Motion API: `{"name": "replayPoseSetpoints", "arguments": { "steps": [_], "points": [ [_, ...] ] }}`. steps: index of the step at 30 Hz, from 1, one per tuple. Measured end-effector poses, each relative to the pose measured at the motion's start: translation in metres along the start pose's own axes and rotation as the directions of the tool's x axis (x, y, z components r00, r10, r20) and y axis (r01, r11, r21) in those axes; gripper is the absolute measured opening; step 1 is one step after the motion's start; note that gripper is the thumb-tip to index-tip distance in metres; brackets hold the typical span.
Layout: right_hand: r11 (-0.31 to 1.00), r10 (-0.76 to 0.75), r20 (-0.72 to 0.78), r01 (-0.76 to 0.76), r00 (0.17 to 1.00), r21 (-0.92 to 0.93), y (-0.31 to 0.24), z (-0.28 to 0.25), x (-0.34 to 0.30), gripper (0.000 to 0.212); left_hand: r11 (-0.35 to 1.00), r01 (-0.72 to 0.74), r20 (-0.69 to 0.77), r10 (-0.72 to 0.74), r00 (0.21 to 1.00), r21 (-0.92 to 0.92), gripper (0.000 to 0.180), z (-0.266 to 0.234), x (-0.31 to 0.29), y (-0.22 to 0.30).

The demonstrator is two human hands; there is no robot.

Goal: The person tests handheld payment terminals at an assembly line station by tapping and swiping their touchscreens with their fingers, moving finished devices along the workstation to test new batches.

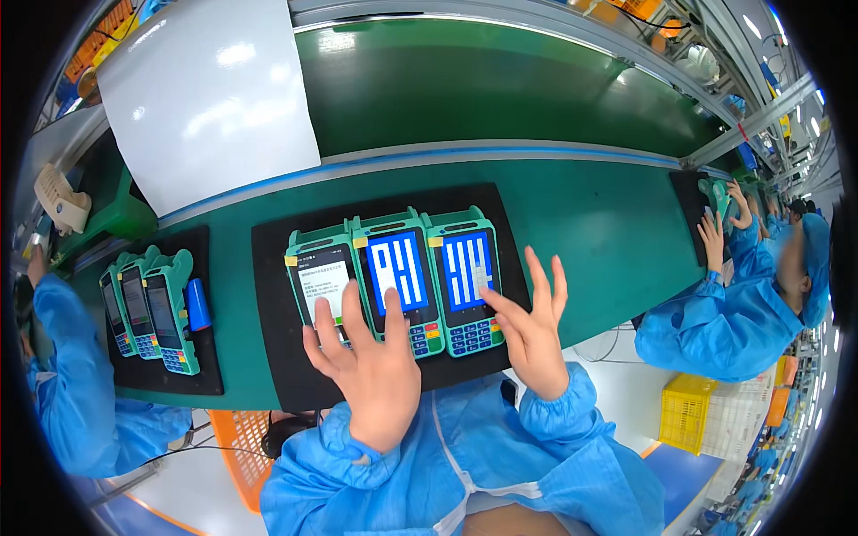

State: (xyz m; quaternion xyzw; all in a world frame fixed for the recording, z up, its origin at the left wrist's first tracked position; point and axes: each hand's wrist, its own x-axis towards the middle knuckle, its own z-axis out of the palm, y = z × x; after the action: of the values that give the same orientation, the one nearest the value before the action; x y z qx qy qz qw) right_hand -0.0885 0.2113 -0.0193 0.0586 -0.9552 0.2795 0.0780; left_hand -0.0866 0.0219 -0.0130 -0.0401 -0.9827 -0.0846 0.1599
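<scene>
Three green payment terminals lie side by side on a black mat (pixel 295 375) in front of me. The left terminal (pixel 313 239) has a white screen with lines of text. White bars on blue fill the screens of the middle terminal (pixel 427 313) and the right terminal (pixel 456 250). My left hand (pixel 380 380) is spread over the left and middle terminals, a finger at the middle screen; contact is unclear. My right hand (pixel 534 339) points its index finger at the lower right of the right terminal's screen, other fingers apart. Neither hand grips anything.
On another black mat (pixel 210 357) at left stand several similar terminals (pixel 161 313) beside a blue object (pixel 198 304). Co-workers in blue sit left (pixel 76 384) and right (pixel 715 322). A metal-edged green panel (pixel 492 89) with a white sheet (pixel 214 107) bounds the bench (pixel 581 241). Yellow crate (pixel 684 411) lower right.
</scene>
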Motion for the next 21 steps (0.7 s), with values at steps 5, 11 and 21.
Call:
{"name": "replayPoseSetpoints", "arguments": {
  "steps": [5,11,21],
  "points": [
    [1.0,0.015,0.028,-0.015,1.0,0.013,-0.002,-0.006,-0.011,0.038,1.0,-0.024,0.063,0.022,0.998,0.018,0.036,-0.01,-0.015,-0.001],
    [0.999,0.011,-0.122,-0.007,0.992,0.035,0.008,0.004,0.01,0.036,1.0,-0.014,-0.003,0.014,1.0,-0.026,0.036,-0.003,0.005,-0.007],
    [0.999,-0.039,-0.064,0.041,0.997,0.029,-0.019,0.019,0.019,0.041,0.991,-0.032,-0.008,0.031,0.999,-0.127,0.032,0.005,0.017,0.003]
  ]
}}
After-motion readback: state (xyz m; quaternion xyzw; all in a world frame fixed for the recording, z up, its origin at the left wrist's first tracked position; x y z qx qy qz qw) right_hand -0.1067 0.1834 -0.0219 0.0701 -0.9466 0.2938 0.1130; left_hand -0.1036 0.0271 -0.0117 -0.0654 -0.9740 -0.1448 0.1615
